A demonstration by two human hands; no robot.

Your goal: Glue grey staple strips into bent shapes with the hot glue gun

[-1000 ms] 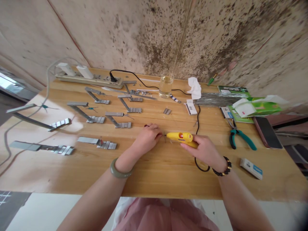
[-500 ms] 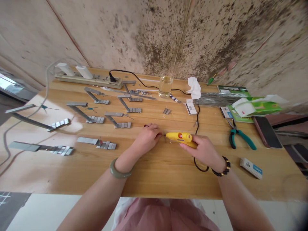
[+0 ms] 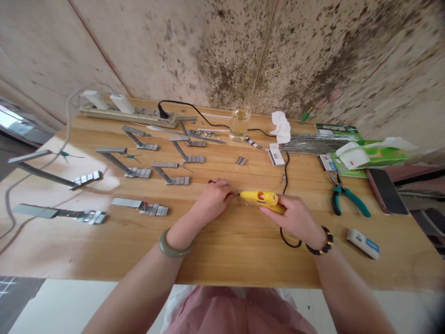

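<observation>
My right hand (image 3: 295, 214) is wrapped round a yellow glue gun (image 3: 257, 198), whose nozzle points left. Close to that nozzle, my left hand (image 3: 216, 197) has its fingers pinched together low over the table; what they hold is too small and hidden to make out. Thin strands show just below the nozzle tip. Beyond the hands lies a small group of grey staple strips (image 3: 241, 160). Left of my left hand stand several Z-shaped grey pieces built from staple strips, one of them a nearby piece (image 3: 170, 172) with a thin wire end.
Along the back are a power strip (image 3: 128, 115), a glass of yellowish liquid (image 3: 239, 124) and a bundle of thin wires (image 3: 318, 143). Teal-handled pliers (image 3: 347, 197), a phone (image 3: 386, 191) and a small box (image 3: 363, 243) lie at right. A black cord (image 3: 286, 174) runs behind the glue gun.
Almost nothing differs. The glue gun's nozzle and both hands stay in nearly the same place.
</observation>
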